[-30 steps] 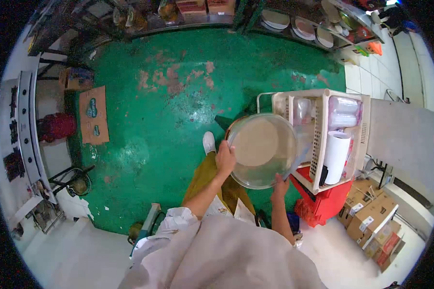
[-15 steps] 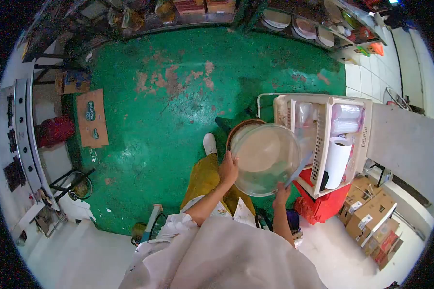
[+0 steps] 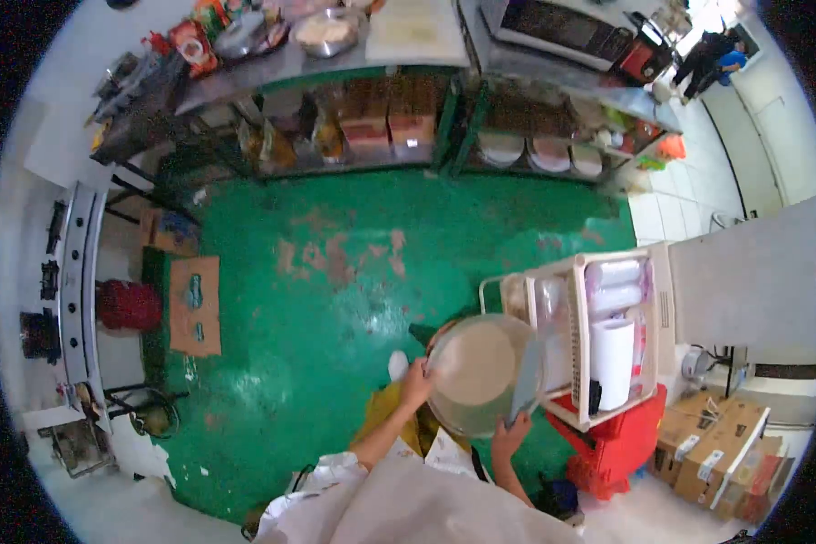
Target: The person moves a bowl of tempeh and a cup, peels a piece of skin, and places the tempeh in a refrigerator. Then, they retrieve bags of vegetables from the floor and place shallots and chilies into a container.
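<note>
In front of my body is a wide, round, clear plastic tub (image 3: 444,399) with a pale beige round area showing inside it. My left hand (image 3: 415,384) is closed on the tub's left rim. A large knife (image 3: 525,376) with a broad grey blade is gripped in my right hand (image 3: 511,433), close to the tub's lower right side. The blade points away from me and overlaps the tub's right edge. Behind the tub, part of a brown-rimmed container (image 3: 441,334) shows, mostly hidden.
At my right stands a cream plastic rack (image 3: 578,340) holding a white paper roll (image 3: 612,363). A red bag (image 3: 615,453) and cardboard boxes (image 3: 712,444) are beside it. Ahead runs a counter (image 3: 417,32) with shelves below. A stove (image 3: 77,290) lines the left; far right, people (image 3: 712,63) stand.
My view has tilted up, so the counter top and microwave now show. The knife blade has turned to point more away from me, and its broad side is more visible.
</note>
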Action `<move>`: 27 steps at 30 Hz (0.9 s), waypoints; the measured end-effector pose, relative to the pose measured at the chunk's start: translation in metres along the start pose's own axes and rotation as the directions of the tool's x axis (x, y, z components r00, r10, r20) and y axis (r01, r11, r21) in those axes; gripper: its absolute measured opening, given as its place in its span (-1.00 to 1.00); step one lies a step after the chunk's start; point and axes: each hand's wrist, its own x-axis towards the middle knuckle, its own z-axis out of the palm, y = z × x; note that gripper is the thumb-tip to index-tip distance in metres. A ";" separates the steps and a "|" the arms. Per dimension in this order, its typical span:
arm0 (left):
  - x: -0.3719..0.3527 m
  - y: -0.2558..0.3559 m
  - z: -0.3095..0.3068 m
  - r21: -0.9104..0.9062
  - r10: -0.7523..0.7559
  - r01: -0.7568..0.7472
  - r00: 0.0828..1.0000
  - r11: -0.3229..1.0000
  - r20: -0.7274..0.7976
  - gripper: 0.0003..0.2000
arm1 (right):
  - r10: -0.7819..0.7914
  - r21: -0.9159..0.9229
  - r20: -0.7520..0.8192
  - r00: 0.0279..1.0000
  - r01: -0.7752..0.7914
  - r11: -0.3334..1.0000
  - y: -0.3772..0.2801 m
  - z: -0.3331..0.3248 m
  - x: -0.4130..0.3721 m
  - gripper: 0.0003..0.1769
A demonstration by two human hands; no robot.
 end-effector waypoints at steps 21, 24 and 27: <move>0.187 0.000 -0.349 -0.587 0.121 -0.120 0.992 0.801 -0.038 -0.88 | 0.267 0.553 0.088 0.960 -0.270 0.788 -0.341 0.107 0.127 -0.72; 0.218 -0.001 -0.413 -0.636 -0.049 -0.021 0.995 0.772 -0.091 -0.84 | 0.193 0.625 0.121 0.974 -0.226 0.747 -0.392 0.136 0.158 -0.72; 0.235 0.005 -0.450 -0.629 -0.078 -0.030 0.987 0.776 -0.144 -0.76 | 0.123 0.724 0.088 0.989 -0.148 0.674 -0.421 0.158 0.187 -0.74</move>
